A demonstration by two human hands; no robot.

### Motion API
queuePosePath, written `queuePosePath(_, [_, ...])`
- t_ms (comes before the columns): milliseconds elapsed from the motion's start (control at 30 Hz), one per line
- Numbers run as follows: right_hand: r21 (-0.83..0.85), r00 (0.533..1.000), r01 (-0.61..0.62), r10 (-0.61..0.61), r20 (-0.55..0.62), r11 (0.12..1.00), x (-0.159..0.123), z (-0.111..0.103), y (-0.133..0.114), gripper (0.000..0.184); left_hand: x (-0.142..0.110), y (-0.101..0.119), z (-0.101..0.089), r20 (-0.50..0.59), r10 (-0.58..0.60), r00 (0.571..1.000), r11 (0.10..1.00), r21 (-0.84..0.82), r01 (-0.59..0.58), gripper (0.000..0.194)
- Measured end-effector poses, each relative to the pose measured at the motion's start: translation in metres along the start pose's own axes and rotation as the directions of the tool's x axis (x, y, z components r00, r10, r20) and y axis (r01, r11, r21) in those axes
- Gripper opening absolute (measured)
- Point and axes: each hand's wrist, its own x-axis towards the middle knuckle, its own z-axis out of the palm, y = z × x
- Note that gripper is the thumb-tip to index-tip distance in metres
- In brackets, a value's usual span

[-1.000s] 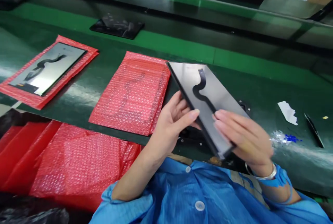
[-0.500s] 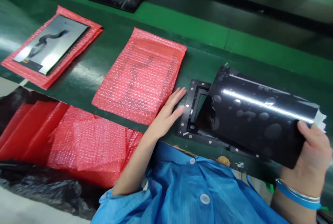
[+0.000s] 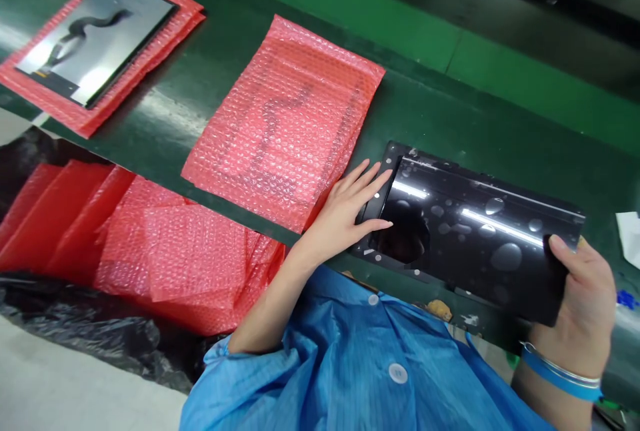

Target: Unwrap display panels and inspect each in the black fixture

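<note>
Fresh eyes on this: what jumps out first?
First, the glossy black panel at right, blotched with bubble-like marks: the right hand holds its right end, the left hand spreads by its left. Next, the red bubble-wrap pouch mid-picture and the silver-backed panel on red wrap at upper left.

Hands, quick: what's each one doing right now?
Left hand: open, spread at the black frame.
Right hand: closed, holding the glossy black panel by its right end.
</note>
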Motion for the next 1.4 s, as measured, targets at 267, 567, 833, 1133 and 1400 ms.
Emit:
queuePosePath(267, [-0.012,1.0,0.018,-0.018,0.014,1.0,-0.001,-0.001,-0.002,0.033,0.001,-0.001,0.004,-0.014,0.019,1.0,0.998,0.058,-0.018,0.076])
queuePosePath(567, [-0.036,0.998,0.049,-0.048,0.03,0.998,-0.006,0.0,-0.007,0.033,0.001,-0.001,0.003,-0.027,0.052,0.998,0.994,0.093,-0.05,0.067])
queuePosePath(833, [-0.112,0.998,0.039,-0.034,0.048,0.993,-0.01,0.004,-0.012,0.034,0.0,-0.001,0.006,-0.004,0.087,0.996,0.987,0.139,-0.086,0.042])
queuePosePath(1133, [-0.139,0.998,0.034,-0.025,0.065,0.99,-0.004,0.006,-0.015,0.04,0.0,-0.001,0.008,-0.019,0.118,0.993,0.979,0.166,-0.114,0.055])
queuePosePath(1400, [-0.371,0.997,0.032,-0.003,0.08,0.928,0.011,-0.01,-0.017,0.048,0.0,0.0,0.007,-0.01,0.114,0.993,0.979,0.171,-0.111,0.056])
